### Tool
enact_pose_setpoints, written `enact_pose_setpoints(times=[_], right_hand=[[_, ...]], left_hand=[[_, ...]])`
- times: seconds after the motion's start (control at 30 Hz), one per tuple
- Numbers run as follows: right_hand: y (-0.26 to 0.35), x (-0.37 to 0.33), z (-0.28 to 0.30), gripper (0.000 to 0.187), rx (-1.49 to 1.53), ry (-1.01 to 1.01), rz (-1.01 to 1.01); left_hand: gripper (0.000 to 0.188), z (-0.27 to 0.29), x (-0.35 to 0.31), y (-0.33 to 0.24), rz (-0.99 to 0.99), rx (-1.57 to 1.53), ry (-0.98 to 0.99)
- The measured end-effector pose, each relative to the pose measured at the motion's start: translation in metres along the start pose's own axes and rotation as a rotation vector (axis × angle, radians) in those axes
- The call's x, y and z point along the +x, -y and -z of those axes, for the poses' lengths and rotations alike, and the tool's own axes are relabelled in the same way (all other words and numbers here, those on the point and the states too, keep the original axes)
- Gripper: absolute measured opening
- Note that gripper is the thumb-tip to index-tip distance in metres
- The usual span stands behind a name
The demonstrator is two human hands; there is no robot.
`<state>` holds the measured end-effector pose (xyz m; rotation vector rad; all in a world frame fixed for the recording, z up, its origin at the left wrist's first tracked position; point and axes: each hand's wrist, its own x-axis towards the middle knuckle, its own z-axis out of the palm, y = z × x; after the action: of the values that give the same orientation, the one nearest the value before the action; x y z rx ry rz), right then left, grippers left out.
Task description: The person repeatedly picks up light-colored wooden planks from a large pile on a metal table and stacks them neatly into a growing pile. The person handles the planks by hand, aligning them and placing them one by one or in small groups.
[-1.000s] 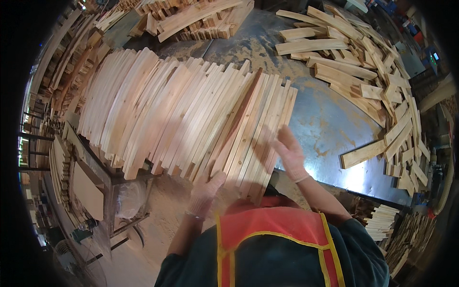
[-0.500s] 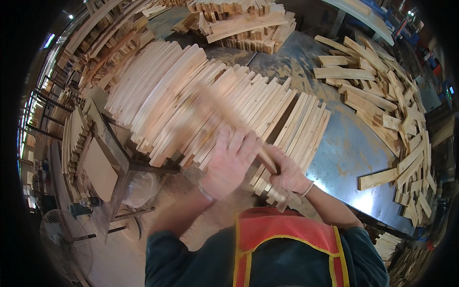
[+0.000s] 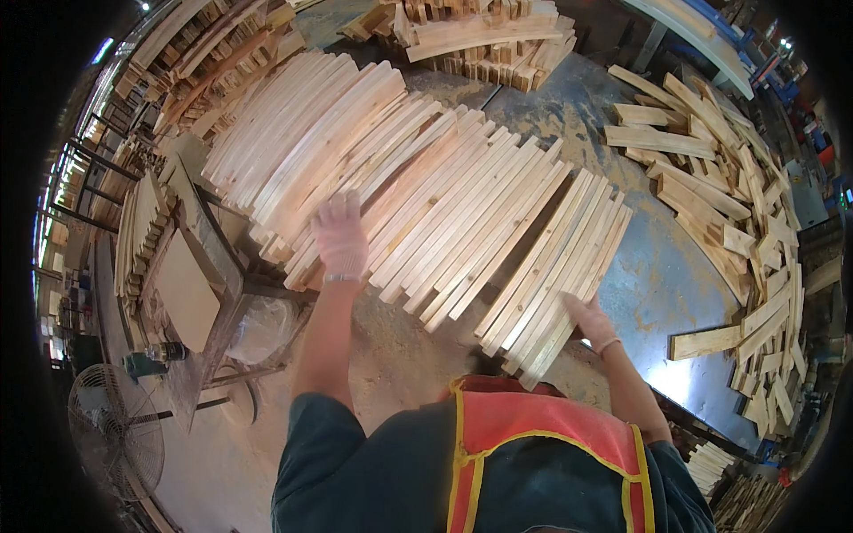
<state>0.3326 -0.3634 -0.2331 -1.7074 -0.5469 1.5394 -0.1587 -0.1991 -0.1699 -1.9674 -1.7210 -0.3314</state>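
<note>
A long row of pale wooden strips (image 3: pixel 462 213) lies side by side on the metal-topped table, running from far left to near right. My left hand (image 3: pixel 341 235), in a light work glove, rests on the near ends of strips left of the middle, fingers bent down over them. My right hand (image 3: pixel 591 322), also gloved, touches the outer strip at the row's right end, its thumb along the wood and its other fingers partly hidden. A dark gap (image 3: pixel 533 228) splits the row towards its right side, and a narrower gap shows near my left hand.
Loose wooden pieces (image 3: pixel 702 169) lie heaped on the right of the table (image 3: pixel 635 266). A stack of blocks (image 3: pixel 489 44) stands at the back. To the left are a stand with a board (image 3: pixel 182 289), a fan (image 3: pixel 115 431) and more stacked timber (image 3: pixel 191 67).
The blurred strip held between both hands has been let go. My left hand has moved left onto the row; my right hand has moved right to its end.
</note>
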Motion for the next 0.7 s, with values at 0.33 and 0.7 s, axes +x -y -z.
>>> enact_pose_setpoints(times=[0.33,0.7], right_hand=[[-0.004,0.012,-0.025,0.092,-0.231,0.047,0.248],[0.011,0.035,0.120,0.090,0.082,0.203,0.129]], left_hand=[[0.069,-0.020,-0.178,-0.096,1.683,-1.836,0.019],[0.066,0.071,-0.194,-0.179,0.999,-1.424,1.180]])
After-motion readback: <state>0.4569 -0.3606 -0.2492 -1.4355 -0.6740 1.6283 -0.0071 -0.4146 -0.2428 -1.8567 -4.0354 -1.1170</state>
